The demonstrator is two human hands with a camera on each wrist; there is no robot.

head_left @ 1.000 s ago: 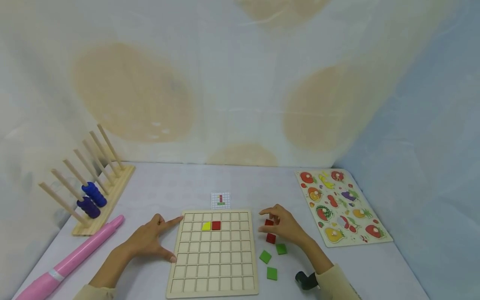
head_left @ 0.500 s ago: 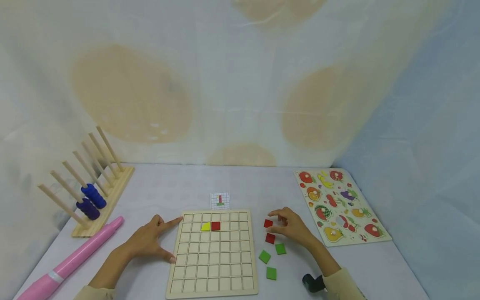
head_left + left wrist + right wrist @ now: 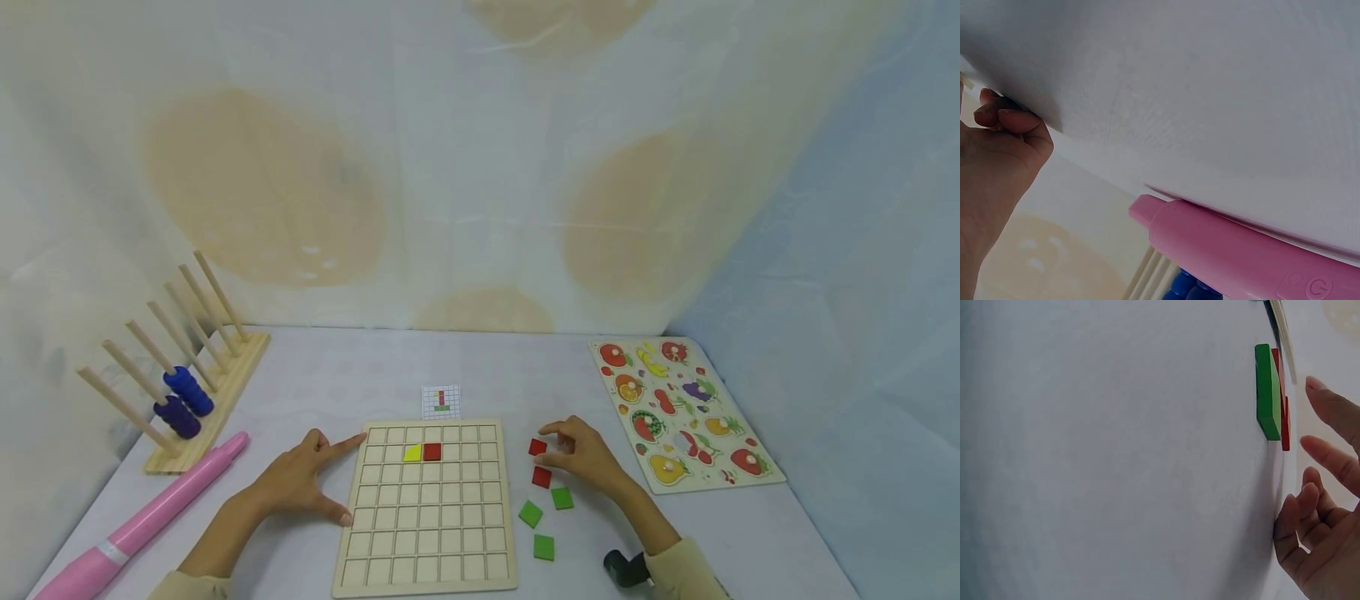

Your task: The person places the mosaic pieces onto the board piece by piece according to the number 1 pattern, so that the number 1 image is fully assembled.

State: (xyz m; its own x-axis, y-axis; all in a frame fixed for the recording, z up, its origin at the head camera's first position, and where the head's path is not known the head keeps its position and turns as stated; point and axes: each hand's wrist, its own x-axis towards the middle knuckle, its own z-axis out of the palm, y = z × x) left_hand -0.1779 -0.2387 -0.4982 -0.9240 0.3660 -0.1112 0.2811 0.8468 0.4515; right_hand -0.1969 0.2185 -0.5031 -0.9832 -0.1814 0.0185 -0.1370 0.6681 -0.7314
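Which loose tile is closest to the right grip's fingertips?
The higher red tile in the head view: it alone shows within the opening of the right grip. The lower red tile and three green tiles lie outside it.

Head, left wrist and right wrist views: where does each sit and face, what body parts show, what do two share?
Head: on the head, facing forward, down at the grid board; left hand, right hand show.
Left wrist: on that wrist, facing across the tabletop, tapered pink rod ahead; left hand.
Right wrist: on that wrist, facing across tabletop at green tile, red tiles; right hand.
Head, right wrist share: red tiles, right hand.
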